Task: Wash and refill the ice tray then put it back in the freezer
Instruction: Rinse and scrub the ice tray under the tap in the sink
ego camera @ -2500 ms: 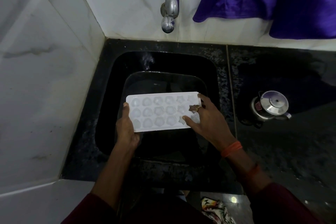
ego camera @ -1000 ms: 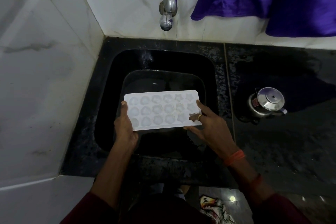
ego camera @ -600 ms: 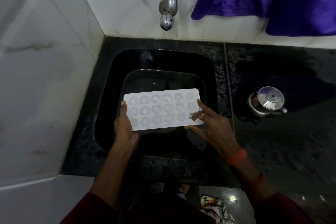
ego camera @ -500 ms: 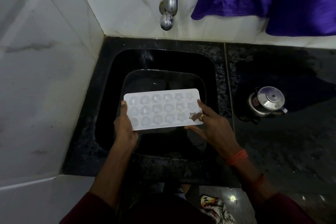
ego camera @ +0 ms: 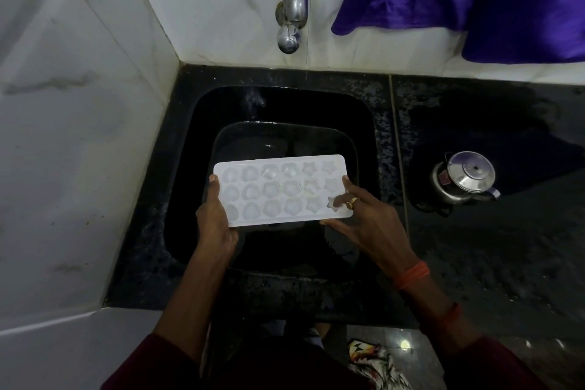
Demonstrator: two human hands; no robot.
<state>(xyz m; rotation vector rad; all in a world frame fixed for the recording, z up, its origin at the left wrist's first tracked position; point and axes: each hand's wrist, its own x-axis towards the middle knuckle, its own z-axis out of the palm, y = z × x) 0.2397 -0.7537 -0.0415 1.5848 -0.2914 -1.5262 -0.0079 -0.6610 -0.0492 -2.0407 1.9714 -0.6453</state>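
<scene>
Ice tray (ego camera: 278, 190), white plastic with star and round moulds, is held level over the black sink (ego camera: 364, 123), a bit in front of the steel tap (ego camera: 292, 9) on the wall. The left hand (ego camera: 215, 225) grips its left end, thumb on top of the rim. The right hand (ego camera: 367, 225), ring on one finger, pinches the right near corner with fingers lying over a star mould. A small steel kettle (ego camera: 465, 180) sits on the dark counter (ego camera: 506, 263) to the right, and a purple cloth (ego camera: 474, 0) hangs above it.

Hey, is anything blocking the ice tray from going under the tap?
Nothing visible does. The left hand and right hand hold the ice tray over the sink, and the space up to the tap is open.
</scene>
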